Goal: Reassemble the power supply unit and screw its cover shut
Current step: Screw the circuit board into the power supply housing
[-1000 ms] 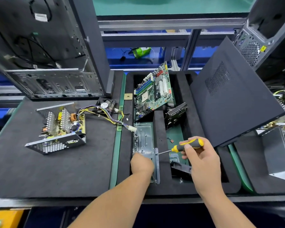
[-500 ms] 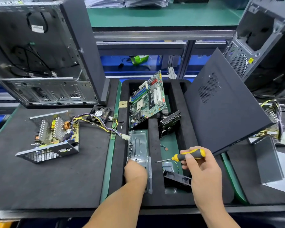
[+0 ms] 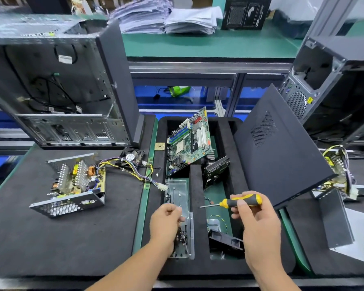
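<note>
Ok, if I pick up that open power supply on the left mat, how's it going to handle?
The open power supply probably feels heavy for its size: metal chassis, heatsinks, coils. Its wire bundle looks floppy and will likely trail, dragging the white connector. The exposed board seems fragile, so grip the chassis.

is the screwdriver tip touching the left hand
Apart. The head view shows dark foam between the screwdriver tip and the left hand.

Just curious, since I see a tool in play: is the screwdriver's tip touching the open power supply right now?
No: the screwdriver is in the right hand over the foam tray, far from the power supply.
</note>
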